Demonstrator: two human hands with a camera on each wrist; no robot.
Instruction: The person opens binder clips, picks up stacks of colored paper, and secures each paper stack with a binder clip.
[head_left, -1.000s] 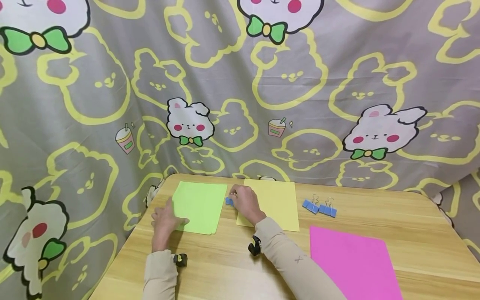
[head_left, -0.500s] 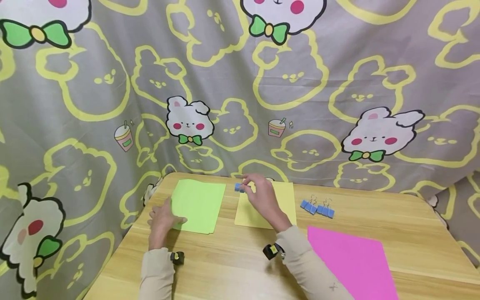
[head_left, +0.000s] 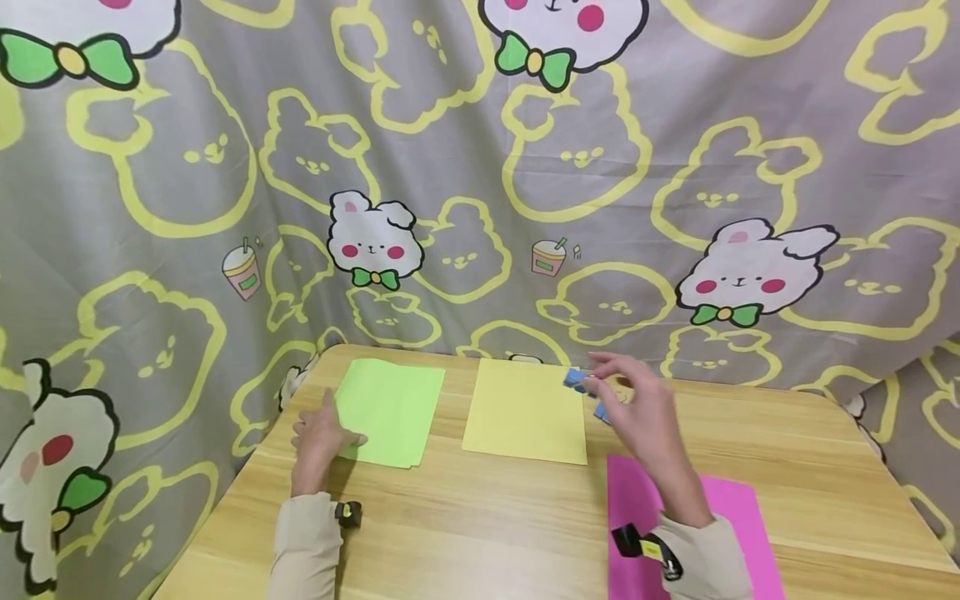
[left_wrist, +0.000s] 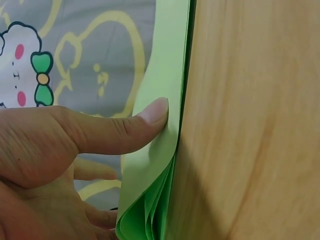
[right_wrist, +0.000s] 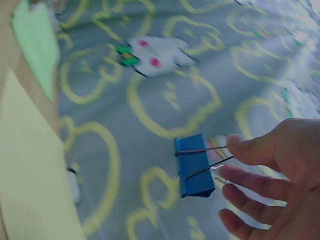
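A stack of light green paper (head_left: 390,412) lies at the left of the table. My left hand (head_left: 321,435) rests at its near left corner; in the left wrist view the thumb (left_wrist: 125,132) lies along the top sheet, whose edges bow apart at the corner. Raised over the right side of the table, my right hand (head_left: 641,412) pinches a blue binder clip (right_wrist: 194,165) by its wire handles between thumb and fingers. Under that hand, another blue binder clip (head_left: 602,411) shows on the table, partly hidden by the fingers.
Yellow paper (head_left: 525,412) lies in the middle of the wooden table (head_left: 480,517). Pink paper (head_left: 738,517) is at the front right, partly under the right forearm. A patterned grey curtain (head_left: 465,167) hangs behind and to the left.
My right hand has lifted the blue binder clip from between the green and yellow papers and carried it right, past the yellow paper. My left hand stays at the green paper.
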